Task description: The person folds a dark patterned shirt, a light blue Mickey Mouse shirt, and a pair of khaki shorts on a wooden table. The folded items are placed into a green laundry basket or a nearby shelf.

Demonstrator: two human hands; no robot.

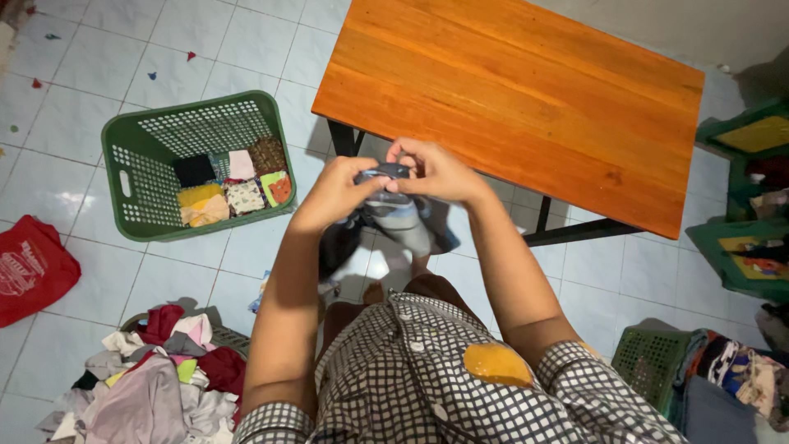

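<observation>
Nearest to us, bottom left on the floor, sits the unsorted clothes heap – pinks, greys, a dark red piece, all rumpled. Bottom right there's a 2nd green basket w/ more fabric spilling beside it.

Mid-frame, our two hands meet in front of the chest. Left hand and right hand both pinch the top edge of a small dark blue-grey garment, fingers curled tight on the cloth, thumbs on the near side. The rest of the garment hangs loose below the hands, in the air, just short of the near edge of the worktop – not resting on anything. We can't tell what kind of garment it is; it's too bunched.

We judge the step as mid-fold: the piece is held up, the top being gathered or doubled over. A next move would call for keeping both pinches even so the edges line up, and a flat spot to press the fold.

Further left, the green laundry basket holds neat folded squares along its near wall – black, pink, yellow, patterned. A red bag lies at far left.
</observation>
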